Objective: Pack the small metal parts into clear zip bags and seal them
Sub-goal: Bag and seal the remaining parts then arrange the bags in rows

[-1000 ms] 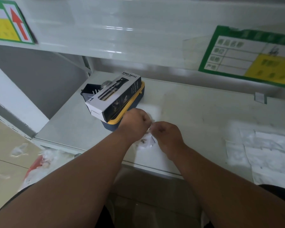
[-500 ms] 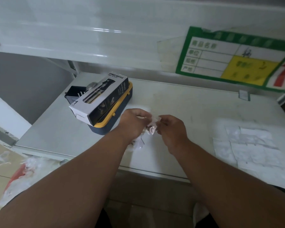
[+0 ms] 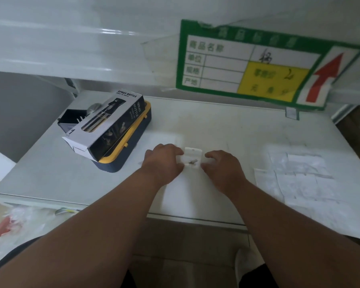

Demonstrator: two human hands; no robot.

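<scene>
bag: small clear zip bag (image 3: 192, 158) is sitting flat on the white shelf (image 3: 227, 129), dead centre between both hands, long axis pointing away from the person, zip end at the far side

parts: a few small metal parts (image 3: 192, 162) are showing through the plastic, low in the bag

left hand: left hand (image 3: 164, 161) is pinching the bag's left edge, fingers curled onto it

right hand: right hand (image 3: 221, 166) is doing the same on the right edge, looks like a pinch too

what matters: both hands are about equally close, one per side, and the zip strip is running crosswise between them, so I'm guessing a fingertip slide along that far edge is what's coming

still waiting: a pile of empty bags (image 3: 299, 175) is lying well off to the right

other stuff: spray bottle box (image 3: 106, 125) is sitting on a yellow-rimmed tray (image 3: 133, 142), back left
</scene>
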